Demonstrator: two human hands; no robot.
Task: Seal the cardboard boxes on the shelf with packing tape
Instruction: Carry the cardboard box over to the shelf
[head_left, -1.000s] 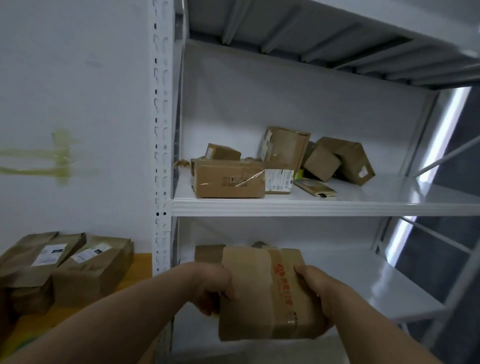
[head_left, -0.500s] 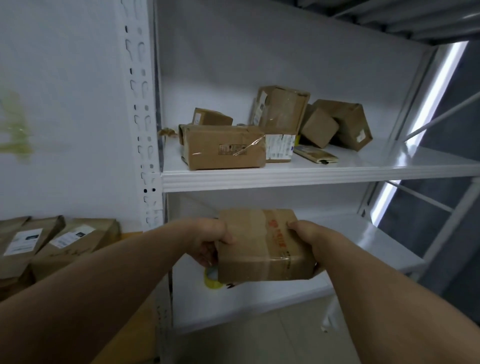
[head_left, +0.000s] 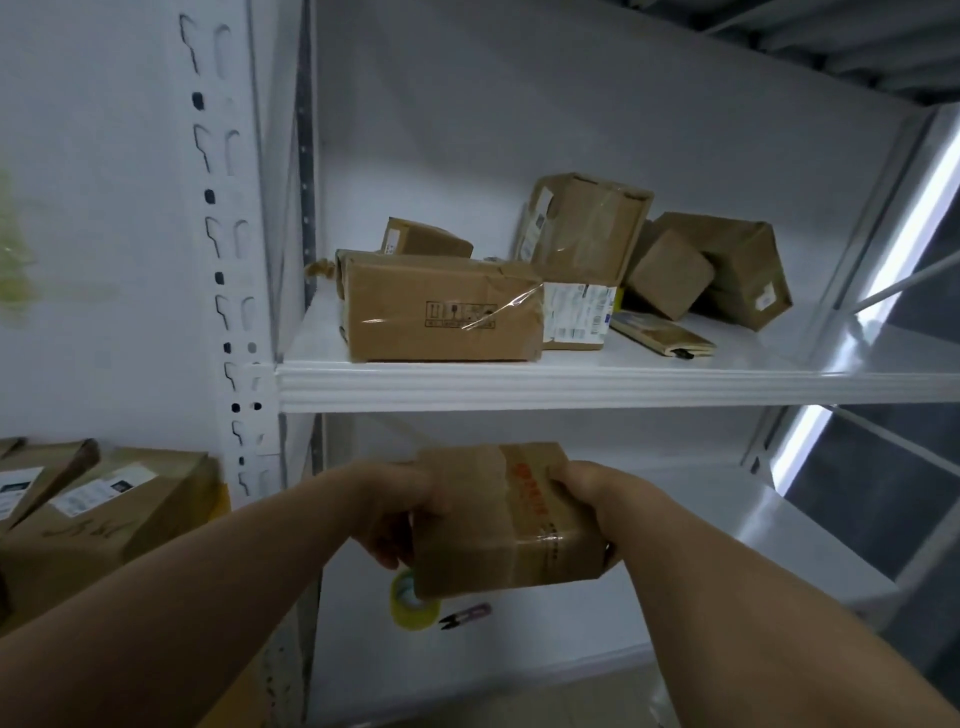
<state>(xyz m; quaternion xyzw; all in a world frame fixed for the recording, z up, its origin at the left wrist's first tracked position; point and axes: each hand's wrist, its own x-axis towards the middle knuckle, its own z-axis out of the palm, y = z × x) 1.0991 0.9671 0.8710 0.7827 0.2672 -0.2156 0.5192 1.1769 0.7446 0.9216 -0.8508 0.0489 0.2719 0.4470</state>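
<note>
I hold a brown cardboard box (head_left: 498, 519) with red print and tape bands between both hands, in front of the lower shelf (head_left: 727, 530). My left hand (head_left: 400, 509) grips its left side, my right hand (head_left: 597, 493) grips its right side. Under the box, on the lower shelf, lie a yellowish roll of packing tape (head_left: 408, 605) and small snips (head_left: 467, 613); the roll is partly hidden by the box. On the upper shelf (head_left: 571, 384) stand several cardboard boxes, the largest (head_left: 441, 312) at the front left with loose clear tape.
A white slotted upright (head_left: 234, 260) borders the shelves on the left. Stacked brown parcels (head_left: 104, 509) with white labels lie outside the rack at the lower left. A flat brown packet (head_left: 660, 335) lies on the upper shelf. Bright window light falls in from the right.
The held box has gone forward and lower towards the lower shelf. The view has moved closer to the rack, and the tape roll and snips have come into sight.
</note>
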